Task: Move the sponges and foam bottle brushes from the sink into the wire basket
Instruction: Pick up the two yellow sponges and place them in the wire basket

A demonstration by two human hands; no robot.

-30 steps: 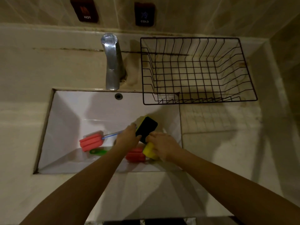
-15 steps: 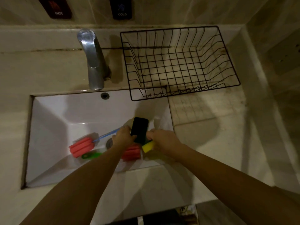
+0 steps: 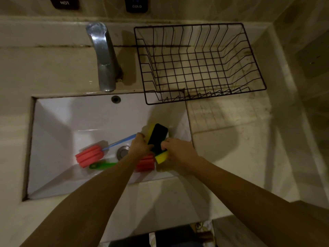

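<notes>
My left hand (image 3: 140, 147) grips a yellow sponge with a dark scouring face (image 3: 157, 136) and holds it tilted up over the right part of the white sink (image 3: 71, 118). My right hand (image 3: 178, 152) touches that sponge and closes on a second yellow sponge (image 3: 161, 157) just below it. A red foam brush with a blue handle (image 3: 89, 155) lies on the sink floor to the left. A second red foam brush (image 3: 145, 163) with a green handle (image 3: 103, 165) lies partly under my left forearm. The black wire basket (image 3: 206, 96) stands empty on the counter at the back right.
A chrome faucet (image 3: 105, 57) rises behind the sink, left of the basket. The drain (image 3: 122, 152) sits beside my left wrist. Hot and cold plates (image 3: 136, 4) hang on the tiled wall. The beige counter (image 3: 240, 148) runs to a wall on the right.
Both hands stay close together over the sink's right side, still on the sponges. The dark-faced sponge has shifted slightly in tilt. My head view swung sideways and back.
</notes>
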